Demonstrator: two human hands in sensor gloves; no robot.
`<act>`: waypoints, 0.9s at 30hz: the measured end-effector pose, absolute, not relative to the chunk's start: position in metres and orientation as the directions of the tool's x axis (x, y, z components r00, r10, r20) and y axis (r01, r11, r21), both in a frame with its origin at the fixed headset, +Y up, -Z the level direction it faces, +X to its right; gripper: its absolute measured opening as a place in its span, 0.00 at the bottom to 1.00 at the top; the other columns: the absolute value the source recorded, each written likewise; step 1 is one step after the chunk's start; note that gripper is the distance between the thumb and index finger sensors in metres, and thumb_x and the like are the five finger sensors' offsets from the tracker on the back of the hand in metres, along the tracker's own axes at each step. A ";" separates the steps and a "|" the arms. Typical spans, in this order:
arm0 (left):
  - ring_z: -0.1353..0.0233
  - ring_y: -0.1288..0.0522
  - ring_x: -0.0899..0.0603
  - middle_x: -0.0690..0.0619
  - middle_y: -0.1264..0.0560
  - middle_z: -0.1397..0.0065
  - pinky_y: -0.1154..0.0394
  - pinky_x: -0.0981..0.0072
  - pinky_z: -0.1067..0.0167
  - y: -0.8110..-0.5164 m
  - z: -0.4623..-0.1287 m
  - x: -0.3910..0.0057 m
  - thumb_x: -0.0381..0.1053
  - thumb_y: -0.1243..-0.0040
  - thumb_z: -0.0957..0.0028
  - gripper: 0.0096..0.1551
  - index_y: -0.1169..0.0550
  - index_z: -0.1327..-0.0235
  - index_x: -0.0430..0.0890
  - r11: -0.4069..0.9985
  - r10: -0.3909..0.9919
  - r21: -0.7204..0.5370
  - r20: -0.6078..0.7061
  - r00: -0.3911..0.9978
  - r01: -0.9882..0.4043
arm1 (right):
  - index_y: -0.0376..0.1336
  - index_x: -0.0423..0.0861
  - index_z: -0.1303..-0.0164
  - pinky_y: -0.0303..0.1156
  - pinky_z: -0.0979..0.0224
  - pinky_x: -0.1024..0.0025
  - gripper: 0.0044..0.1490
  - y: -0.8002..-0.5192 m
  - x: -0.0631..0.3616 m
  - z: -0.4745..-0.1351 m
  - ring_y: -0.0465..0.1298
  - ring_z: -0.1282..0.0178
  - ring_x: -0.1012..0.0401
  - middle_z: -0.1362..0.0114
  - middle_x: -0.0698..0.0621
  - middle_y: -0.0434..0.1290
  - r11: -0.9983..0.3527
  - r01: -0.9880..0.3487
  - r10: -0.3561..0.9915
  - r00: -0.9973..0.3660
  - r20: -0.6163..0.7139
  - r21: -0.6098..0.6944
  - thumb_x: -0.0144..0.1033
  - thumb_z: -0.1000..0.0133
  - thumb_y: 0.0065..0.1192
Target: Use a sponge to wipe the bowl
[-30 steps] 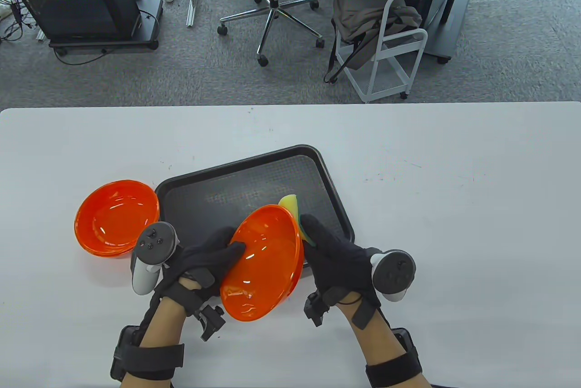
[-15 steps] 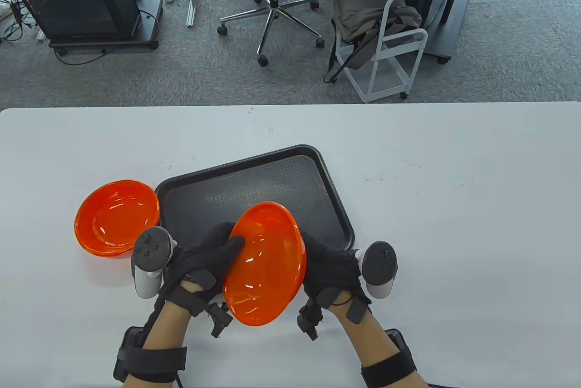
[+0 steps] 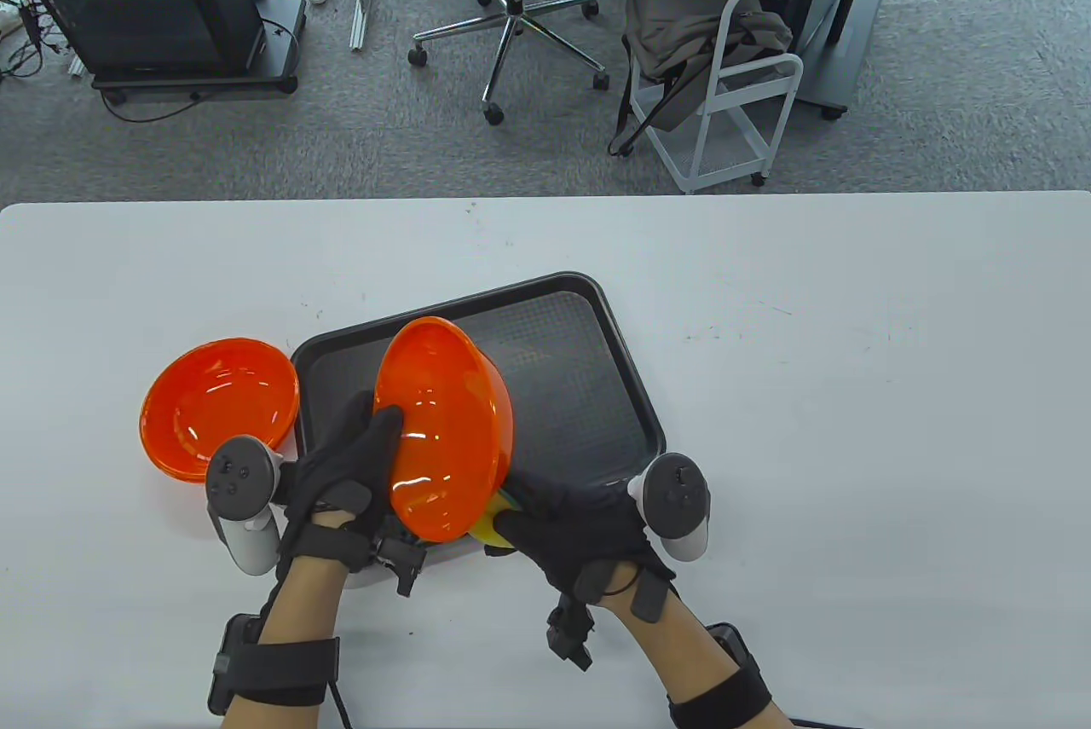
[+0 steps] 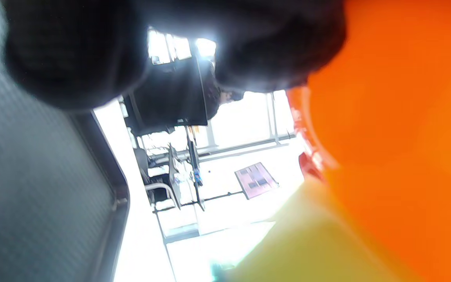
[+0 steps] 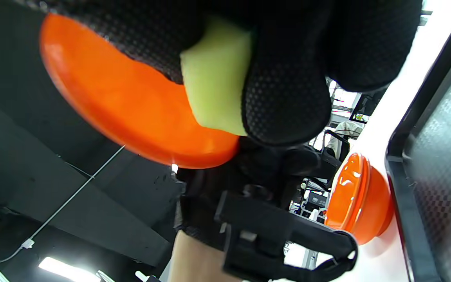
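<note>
While tilted on edge above the tray's near-left part, the bowl (image 3: pixel 443 431) is the centre of this scene:
Bowl: orange, held off the tray, hollow side facing left toward the left hand, rounded outside facing right and away
Left hand (image 3: pixel 345 469): grips the bowl at its left rim, thumb (image 3: pixel 385 431) lying inside the hollow, other fingers hidden behind the bowl; tracker sits on the back of the hand at the left
Right hand (image 3: pixel 580 524): fingers clenched around the sponge (image 3: pixel 493 526), pressing it against the underside of the bowl at its near, lower edge
Sponge: yellow-green, only a small piece shows below the bowl in the table view; in the right wrist view it (image 5: pixel 217 78) sits squeezed between the gloved fingers (image 5: pixel 284 98) and touches the orange bowl (image 5: pixel 131 102)
Tray (image 3: pixel 588 354): dark, textured, flat on the white table (image 3: pixel 852 422), turned at a slight angle
Second bowl (image 3: pixel 217 409): orange, upright on the table just left of the tray, touching or nearly touching its left edge
Left wrist view: blurred; orange bowl wall (image 4: pixel 397 137) at right, pale sponge (image 4: pixel 311 243) below it, tray surface (image 4: pixel 41 196) at left
</note>
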State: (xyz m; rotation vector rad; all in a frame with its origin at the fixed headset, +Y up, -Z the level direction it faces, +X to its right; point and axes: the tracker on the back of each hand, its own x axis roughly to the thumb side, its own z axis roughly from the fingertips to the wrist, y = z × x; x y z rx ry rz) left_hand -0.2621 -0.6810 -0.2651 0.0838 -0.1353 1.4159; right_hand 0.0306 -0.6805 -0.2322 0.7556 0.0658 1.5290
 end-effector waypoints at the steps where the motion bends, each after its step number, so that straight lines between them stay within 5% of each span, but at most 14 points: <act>1: 0.85 0.19 0.56 0.55 0.16 0.70 0.14 0.61 0.72 -0.682 -0.265 -0.264 0.59 0.42 0.42 0.29 0.28 0.38 0.41 0.148 0.980 -0.013 0.139 0.145 -0.989 | 0.60 0.32 0.37 0.76 0.45 0.45 0.30 -0.679 0.032 -0.232 0.86 0.55 0.50 0.41 0.31 0.78 -0.130 -0.869 0.905 0.093 0.416 0.478 0.34 0.42 0.68; 11: 0.86 0.19 0.56 0.55 0.16 0.70 0.14 0.61 0.73 -0.687 -0.267 -0.274 0.59 0.41 0.42 0.29 0.27 0.38 0.40 0.206 0.976 0.023 0.068 0.207 -0.978 | 0.61 0.35 0.35 0.75 0.44 0.44 0.30 -0.664 0.053 -0.232 0.85 0.53 0.50 0.39 0.32 0.77 -0.040 -0.927 0.862 0.157 0.482 0.373 0.34 0.42 0.67; 20: 0.87 0.20 0.56 0.55 0.15 0.71 0.14 0.61 0.73 -0.684 -0.268 -0.258 0.59 0.40 0.42 0.30 0.26 0.37 0.41 0.308 0.951 -0.179 0.088 0.296 -0.935 | 0.60 0.44 0.31 0.73 0.41 0.43 0.29 -0.659 0.075 -0.228 0.82 0.47 0.48 0.32 0.37 0.75 -0.060 -0.995 0.791 0.003 0.612 0.082 0.35 0.41 0.66; 27: 0.86 0.19 0.56 0.55 0.15 0.70 0.14 0.60 0.73 -0.685 -0.265 -0.231 0.60 0.41 0.42 0.30 0.27 0.37 0.41 0.241 0.970 -0.379 0.107 0.217 -0.894 | 0.58 0.46 0.30 0.72 0.40 0.42 0.29 -0.671 0.073 -0.234 0.81 0.44 0.47 0.30 0.38 0.73 0.001 -0.990 0.839 0.077 0.539 0.140 0.35 0.40 0.64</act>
